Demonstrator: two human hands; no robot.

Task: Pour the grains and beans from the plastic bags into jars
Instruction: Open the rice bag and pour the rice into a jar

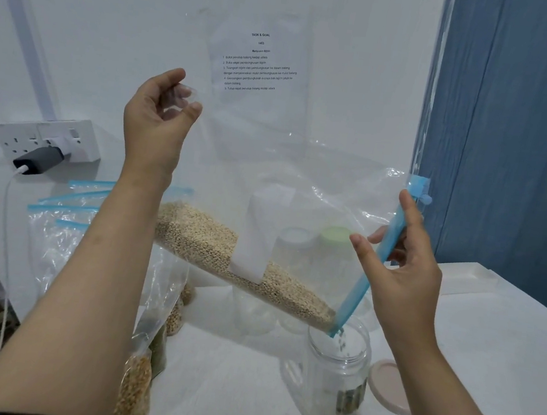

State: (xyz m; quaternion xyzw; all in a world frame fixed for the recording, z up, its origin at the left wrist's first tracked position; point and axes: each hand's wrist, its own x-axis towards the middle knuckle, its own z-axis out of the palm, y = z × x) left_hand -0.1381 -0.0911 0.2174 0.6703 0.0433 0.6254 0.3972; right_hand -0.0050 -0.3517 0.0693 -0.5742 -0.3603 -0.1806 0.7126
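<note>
Grain bag tipped over an open jar

The left grip [160, 116] pinches the raised bottom corner of the clear bag [245, 258]; the right grip [401, 273] holds its blue zip strip [376, 253]. Below the right grip, grains fall into the jar [334, 378] on the tabletop [487, 351].

White table [487, 351] bearing jars [334, 378], bags [140, 373].

Glossy clear plastic bag [270, 159], matt blue zip strip [373, 259], clear, probably plastic jar [334, 381], matt white table [494, 352].
</note>
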